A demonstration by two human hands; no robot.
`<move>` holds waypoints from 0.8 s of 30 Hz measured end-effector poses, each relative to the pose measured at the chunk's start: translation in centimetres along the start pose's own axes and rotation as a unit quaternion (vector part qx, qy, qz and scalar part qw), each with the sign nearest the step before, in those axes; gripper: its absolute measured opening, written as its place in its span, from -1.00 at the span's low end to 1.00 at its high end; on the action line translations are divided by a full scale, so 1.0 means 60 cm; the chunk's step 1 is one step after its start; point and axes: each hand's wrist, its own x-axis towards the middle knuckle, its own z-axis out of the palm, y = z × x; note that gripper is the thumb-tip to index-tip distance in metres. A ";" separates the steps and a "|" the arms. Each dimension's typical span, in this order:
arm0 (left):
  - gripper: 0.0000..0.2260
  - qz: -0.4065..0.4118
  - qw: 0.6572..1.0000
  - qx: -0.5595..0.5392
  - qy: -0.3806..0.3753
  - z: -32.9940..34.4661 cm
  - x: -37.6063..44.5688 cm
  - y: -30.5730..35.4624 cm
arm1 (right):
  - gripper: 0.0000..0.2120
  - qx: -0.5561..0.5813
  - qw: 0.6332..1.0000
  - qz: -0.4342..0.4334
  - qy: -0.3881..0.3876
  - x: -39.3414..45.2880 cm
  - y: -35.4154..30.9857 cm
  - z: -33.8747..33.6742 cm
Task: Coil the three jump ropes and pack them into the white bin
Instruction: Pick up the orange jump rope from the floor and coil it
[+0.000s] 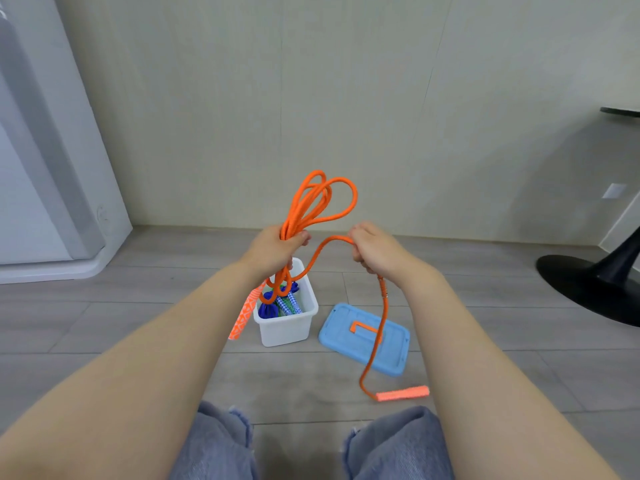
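Observation:
My left hand (277, 249) is closed around several loops of the orange jump rope (320, 199), which stand up above my fist. One orange patterned handle (246, 311) hangs below that hand, beside the white bin (294, 329). My right hand (372, 247) grips the free length of the same rope. From it the rope drops over the blue lid (349, 344) to the second orange handle (403, 393), which lies on the floor. Inside the bin are a blue rope (268, 310) and blue and green patterned handles (290, 304).
The blue lid lies flat on the wood floor to the right of the bin. A black pedestal table base (588, 285) stands at the right. A white appliance or cabinet (45, 188) fills the left side. My knees in jeans (221, 445) are at the bottom.

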 end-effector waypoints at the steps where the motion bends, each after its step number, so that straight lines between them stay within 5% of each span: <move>1: -0.76 0.004 1.000 0.008 -0.002 0.003 0.000 0.001 | -0.85 -0.011 1.000 -0.011 0.016 0.000 -0.005 0.003; 9: -0.78 0.057 0.994 -0.016 -0.094 0.024 -0.015 0.019 | -0.73 0.116 0.993 -0.018 -0.003 0.003 -0.025 0.009; 20: -0.85 0.061 0.987 0.028 -0.144 0.030 -0.016 0.019 | -0.86 0.160 0.984 -0.014 -0.075 0.000 -0.005 0.022; 24: -0.75 0.035 0.989 -0.071 -0.124 0.020 -0.014 0.014 | -0.78 0.221 0.975 0.019 0.036 0.009 0.009 0.018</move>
